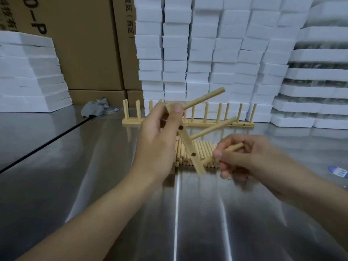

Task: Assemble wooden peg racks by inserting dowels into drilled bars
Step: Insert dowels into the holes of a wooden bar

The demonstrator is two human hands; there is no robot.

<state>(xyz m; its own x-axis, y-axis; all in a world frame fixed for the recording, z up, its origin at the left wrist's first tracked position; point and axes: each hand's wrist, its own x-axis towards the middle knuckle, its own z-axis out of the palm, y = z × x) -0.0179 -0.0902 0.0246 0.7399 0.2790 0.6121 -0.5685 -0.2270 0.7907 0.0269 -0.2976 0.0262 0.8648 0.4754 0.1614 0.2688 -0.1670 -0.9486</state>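
Steel table [56, 176]: under both hands.
Foam stacks [207, 53]: white, unmarked, behind the hands.
Cartons [84, 53]: beyond the left hand; print reads "0-P", plus cut-off Chinese characters.
Finished racks [216, 124]: just behind the hands.
Dowel pile [203, 149]: between the hands.
Bar [188, 146]: tilted, two dowels [212, 128] seated, two holes open; left hand [160, 140] grips its upper end.
Loose dowel [234, 147]: pinched by right hand [250, 157], which is blurred.
Rag [96, 108]: far left.

A drilled bar [187, 144] tilts above the dowel pile [204, 149], two dowels [205, 97] seated (two holes [193, 154] open); finished racks [243, 125] stand behind.
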